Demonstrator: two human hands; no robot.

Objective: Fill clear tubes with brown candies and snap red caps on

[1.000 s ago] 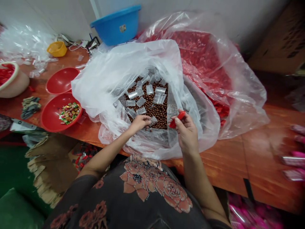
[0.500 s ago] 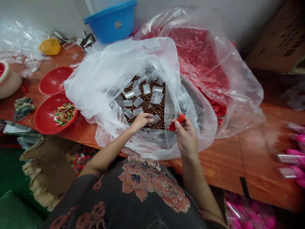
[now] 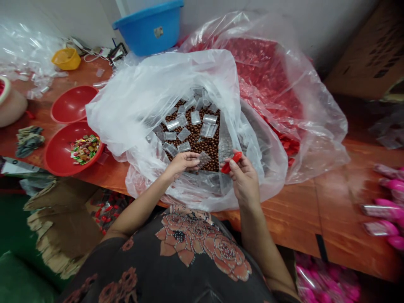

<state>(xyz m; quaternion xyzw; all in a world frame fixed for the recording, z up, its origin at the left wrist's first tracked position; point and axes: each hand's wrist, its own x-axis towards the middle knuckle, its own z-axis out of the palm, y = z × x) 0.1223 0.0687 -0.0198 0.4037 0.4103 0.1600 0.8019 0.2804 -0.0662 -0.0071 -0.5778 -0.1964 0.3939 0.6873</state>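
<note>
Between the fingertips of my left hand [image 3: 182, 165] is a small clear plastic case [image 3: 204, 159], tilted just above the brown candy balls [image 3: 208, 147]. What the case contains I cannot make out. My right hand [image 3: 245, 179] pinches a glossy red plastic cap [image 3: 232, 163] between thumb and fingers, a short way right of the case. Both hands are over the near side of a large white plastic bag [image 3: 142, 101], whose mouth is spread open. Several more clear cases [image 3: 183, 134] lie scattered on the balls inside it.
A clear bag of red pieces [image 3: 268, 75] leans behind to the right. Left of the white bag are a red bowl of wrapped candies [image 3: 57, 155] and another red bowl [image 3: 74, 103]. A blue basin [image 3: 148, 31] stands behind. Pink-capped tubes [image 3: 381, 210] lie at the table's right.
The view has swung slightly, shifting the scene left. My left hand has drawn back a little, and the clear case shows more plainly in its fingers. My right hand keeps the red cap.
</note>
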